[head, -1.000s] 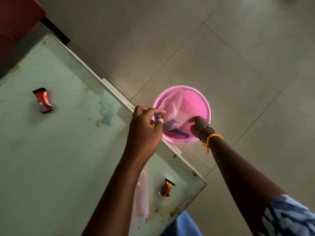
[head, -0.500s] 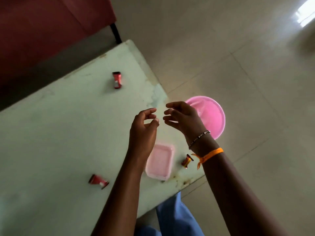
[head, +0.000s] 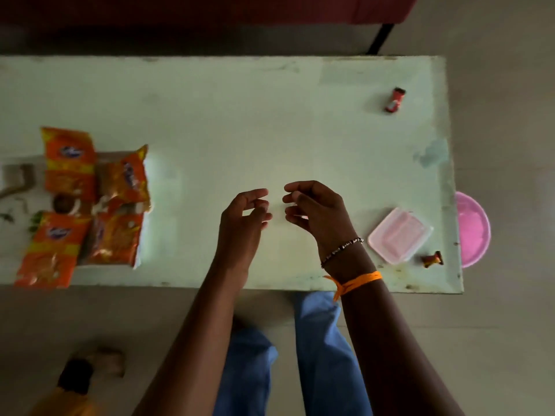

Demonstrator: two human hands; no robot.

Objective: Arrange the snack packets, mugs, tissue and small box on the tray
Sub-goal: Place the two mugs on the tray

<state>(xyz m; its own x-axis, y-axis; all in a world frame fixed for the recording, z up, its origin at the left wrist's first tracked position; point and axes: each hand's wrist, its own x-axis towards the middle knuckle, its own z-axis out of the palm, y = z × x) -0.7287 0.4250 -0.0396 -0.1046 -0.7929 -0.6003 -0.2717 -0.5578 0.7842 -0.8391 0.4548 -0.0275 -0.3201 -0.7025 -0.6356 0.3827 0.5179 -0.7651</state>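
At the right of your frame a pink basin (head: 474,232) sat on the floor, half hidden behind the pale green table (head: 240,121)

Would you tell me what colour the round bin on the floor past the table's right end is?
Pink: the round plastic bin shows clearly in the head view.

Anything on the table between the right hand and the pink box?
Nothing visible. The right hand hovers empty above bare table; the pink box lies to its right, with a small wrapper beyond the box near the table's corner.
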